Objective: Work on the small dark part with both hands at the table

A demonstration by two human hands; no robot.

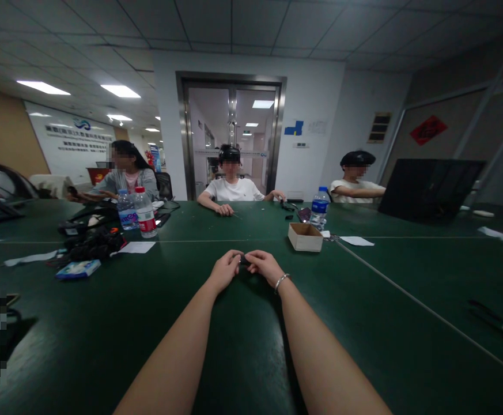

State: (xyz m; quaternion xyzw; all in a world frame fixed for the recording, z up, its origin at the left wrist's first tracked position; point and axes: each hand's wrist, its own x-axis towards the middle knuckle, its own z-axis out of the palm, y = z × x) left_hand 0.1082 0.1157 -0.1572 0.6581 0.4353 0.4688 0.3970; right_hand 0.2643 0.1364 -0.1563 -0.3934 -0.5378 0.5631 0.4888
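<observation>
Both of my arms reach forward over the green table (246, 323). A small dark object (244, 260), too small to name, is pinched between my two hands just above the tabletop. My left hand (226, 271) grips its left end with thumb and fingers. On its right end, the fingers of my right hand (267, 267) are closed, and a silver bracelet (282, 282) circles that wrist. Beyond my right hand stands an open cardboard box (305, 238); its inside bottom is hidden.
Right of centre stands a blue-capped water bottle (319, 208) behind the box. At left are two bottles (146, 216), a heap of black straps (91, 245) and a blue-white packet (77, 270). A black monitor (430, 187) is at right. Several people sit around the table.
</observation>
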